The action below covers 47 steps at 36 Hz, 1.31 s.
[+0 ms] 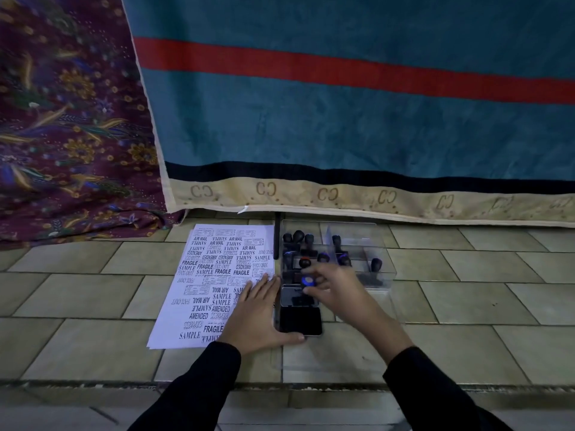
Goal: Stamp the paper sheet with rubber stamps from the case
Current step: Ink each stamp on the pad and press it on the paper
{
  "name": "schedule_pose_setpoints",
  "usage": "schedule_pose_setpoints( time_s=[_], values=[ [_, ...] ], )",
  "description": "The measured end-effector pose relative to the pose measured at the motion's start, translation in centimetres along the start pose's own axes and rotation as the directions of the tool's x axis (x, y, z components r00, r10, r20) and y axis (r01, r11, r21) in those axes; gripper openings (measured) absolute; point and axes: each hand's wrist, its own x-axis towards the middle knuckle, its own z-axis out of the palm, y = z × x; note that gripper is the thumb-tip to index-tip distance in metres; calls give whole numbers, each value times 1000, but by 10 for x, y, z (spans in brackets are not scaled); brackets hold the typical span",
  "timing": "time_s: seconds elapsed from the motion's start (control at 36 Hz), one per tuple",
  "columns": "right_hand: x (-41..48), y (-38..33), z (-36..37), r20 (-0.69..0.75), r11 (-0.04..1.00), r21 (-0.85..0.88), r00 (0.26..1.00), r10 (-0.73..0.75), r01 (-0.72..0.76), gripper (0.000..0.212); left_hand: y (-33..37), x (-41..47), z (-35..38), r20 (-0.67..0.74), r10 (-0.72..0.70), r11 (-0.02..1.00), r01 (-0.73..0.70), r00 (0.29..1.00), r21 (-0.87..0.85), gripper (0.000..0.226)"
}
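Observation:
A white paper sheet (211, 275), densely covered with black stamped words, lies on the tiled floor. My left hand (259, 309) rests flat on its right edge, fingers spread. To the right stands a clear plastic case (382, 262) with several black-handled rubber stamps (298, 236) upright in its compartments. My right hand (334, 289) grips a black stamp with a blue top (308, 281) over an open ink pad (299, 296) just in front of the case.
A black phone (300, 321) lies in front of the ink pad. A teal blanket with a red stripe (357, 119) hangs behind, next to a purple floral cloth (71, 135) at the left. A step edge (93, 385) runs across the near floor.

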Motion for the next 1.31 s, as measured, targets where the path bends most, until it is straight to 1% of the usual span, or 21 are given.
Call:
schedule_pose_setpoints(
  time_s=[0.08, 0.14, 0.25, 0.53, 0.61, 0.72, 0.78, 0.83, 0.89, 0.97, 1.03, 1.08, 1.11, 1.14, 1.19, 1.22, 1.25, 1.31],
  values=[
    [-5, -4, 8, -1, 996, -41, 997, -76, 76, 29, 0, 0, 0, -1, 1, 1000, -1, 1000, 11, 136],
    [-8, -6, 11, 6, 993, -58, 995, -102, 102, 27, 0, 0, 0, 3, 1, 1000, -1, 1000, 4, 136],
    [-13, -7, 12, -4, 991, -87, 994, -108, 107, 26, -1, 0, 0, 4, -2, 1000, 2, 1000, -6, 136],
    [-19, -14, 12, 53, 987, -101, 991, -119, 124, 21, -3, 2, 2, -4, 8, 1000, -8, 1000, -24, 137],
    [-20, -15, 11, 72, 987, -104, 991, -115, 122, 20, -3, 1, 3, -2, 7, 1000, -7, 1000, -20, 137],
    [-18, -18, 9, 133, 984, -141, 987, -86, 105, 16, -4, 2, 3, 5, 9, 1000, -9, 1000, -2, 137],
    [-16, -20, 9, 133, 984, -157, 989, -65, 86, 14, -4, 2, 3, 7, 14, 1000, -14, 1000, 5, 137],
    [-14, -20, 8, 113, 990, -135, 993, -33, 48, 14, -5, 3, 5, 1, 13, 1000, -13, 1000, 0, 136],
    [-13, -20, 8, 130, 992, -125, 991, -11, 27, 14, -5, 2, 5, -3, 11, 1000, -11, 1000, -8, 137],
    [-14, -23, 10, 182, 984, -167, 983, -31, 62, 13, -3, 1, 3, 10, 16, 1000, -16, 1000, -26, 139],
    [-13, -21, 11, 141, 989, -143, 990, -10, 30, 14, -2, 1, 0, 25, 10, 998, -8, 1000, -63, 139],
    [-13, -21, 9, 103, 995, -102, 994, 31, -21, 15, -2, -1, -3, 18, -4, 982, 7, 1000, -187, 131],
    [-14, -21, 9, 110, 994, -104, 994, 30, -18, 15, -3, -3, -5, 16, -24, 956, 27, 1000, -293, 123],
    [-14, -21, 9, 124, 993, -115, 992, 21, -7, 15, -4, -6, -7, 22, -56, 906, 61, 998, -419, 111],
    [-16, -23, 10, 134, 993, -116, 991, 19, -3, 18, -5, -9, -12, 50, -131, 735, 131, 990, -666, 75],
    [-17, -23, 11, 129, 994, -107, 991, 26, -12, 18, -5, -8, -16, 62, -174, 641, 161, 983, -751, 59],
    [-17, -22, 12, 118, 995, -99, 992, 34, -22, 19, -5, -6, -20, 65, -221, 561, 181, 973, -808, 49],
    [-17, -20, 13, 98, 993, -115, 995, 35, -24, 21, -9, 1, -28, 54, -297, 428, 184, 953, -885, 43]
  ],
)
